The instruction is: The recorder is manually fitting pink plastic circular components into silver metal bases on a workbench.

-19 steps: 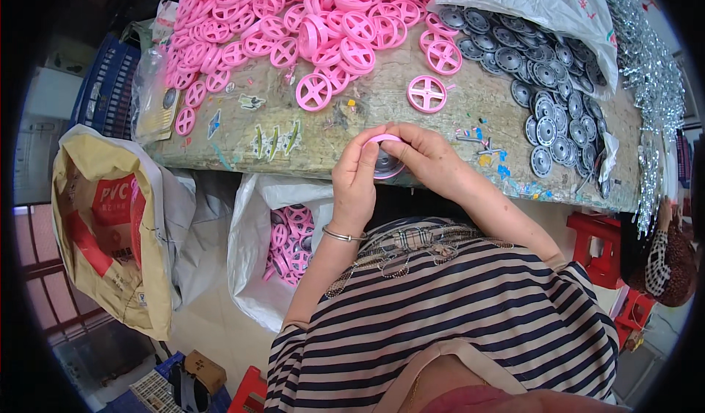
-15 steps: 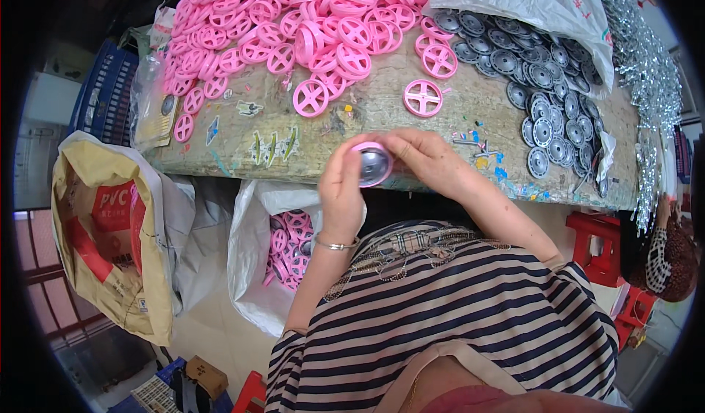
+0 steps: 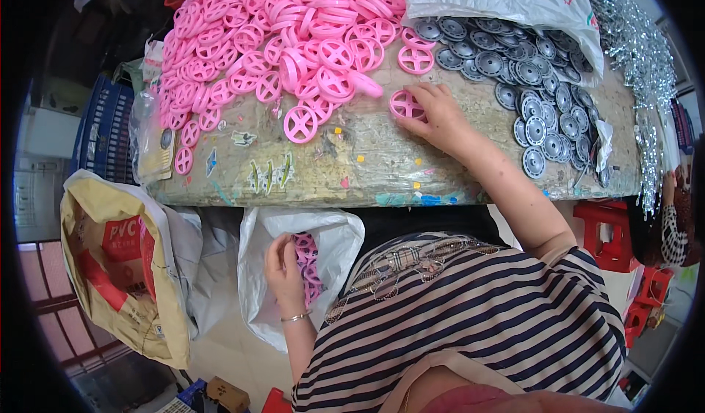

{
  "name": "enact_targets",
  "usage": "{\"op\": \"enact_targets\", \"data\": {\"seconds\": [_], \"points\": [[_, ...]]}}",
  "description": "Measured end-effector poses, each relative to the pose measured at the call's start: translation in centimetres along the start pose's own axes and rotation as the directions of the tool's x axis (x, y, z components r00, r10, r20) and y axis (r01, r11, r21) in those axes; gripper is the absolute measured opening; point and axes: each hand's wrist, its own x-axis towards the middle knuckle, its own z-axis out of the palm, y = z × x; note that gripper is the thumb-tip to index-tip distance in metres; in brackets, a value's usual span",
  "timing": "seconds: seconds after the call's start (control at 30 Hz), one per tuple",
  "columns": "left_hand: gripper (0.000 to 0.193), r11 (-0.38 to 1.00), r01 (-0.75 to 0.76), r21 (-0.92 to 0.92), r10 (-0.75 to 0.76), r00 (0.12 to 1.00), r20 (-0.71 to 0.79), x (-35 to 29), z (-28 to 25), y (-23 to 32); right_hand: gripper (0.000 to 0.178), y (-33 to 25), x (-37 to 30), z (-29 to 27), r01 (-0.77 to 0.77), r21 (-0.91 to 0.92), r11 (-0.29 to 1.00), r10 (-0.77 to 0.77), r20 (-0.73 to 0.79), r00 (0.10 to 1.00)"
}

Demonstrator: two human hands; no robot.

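My right hand (image 3: 443,121) is on the table with its thumb and fingers closed round the edge of a spoked pink plastic wheel (image 3: 405,104). My left hand (image 3: 285,272) hangs over the mouth of a white sack (image 3: 336,255) below the table edge, fingers loosely bent and apart from the thumb, with nothing visible in them. Inside the sack lie pink wheels with grey centres (image 3: 308,266), partly hidden by that hand. Beyond my right hand is a big heap of pink wheels (image 3: 334,54). To its right grey hubcap-like discs (image 3: 529,73) spill out.
A white plastic bag (image 3: 507,1) lies over the far discs. Silver tinsel (image 3: 646,97) hangs at the table's right end. An open tan sack (image 3: 172,288) stands at the left, near a blue crate (image 3: 106,126). Red stools (image 3: 606,229) are at the right.
The pink wheel with a shiny grey centre has left my hands and is no longer distinguishable. My left hand went down to the sack; my right reached forward onto another pink wheel.
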Motion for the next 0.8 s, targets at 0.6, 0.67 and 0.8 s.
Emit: {"op": "enact_targets", "data": {"seconds": [0.6,0.67,0.8], "points": [[0.035,0.424,0.524,-0.739,0.034,0.806,0.591,9.1,14.3,9.2,0.045,8.2,4.3,-2.5,-0.023,-0.472,0.881,-0.035,-0.114,0.993],[0.035,0.373,0.538,-0.756,0.030,0.807,0.589,9.0,14.3,9.3,0.034,9.2,5.2,-2.2,0.029,-0.520,0.854,-0.101,-0.111,0.989],[0.035,0.372,0.537,-0.757,0.046,0.804,0.593,9.1,14.3,9.2,0.023,10.7,7.4,-2.2,-0.002,-0.539,0.842,-0.051,-0.083,0.995]]}}
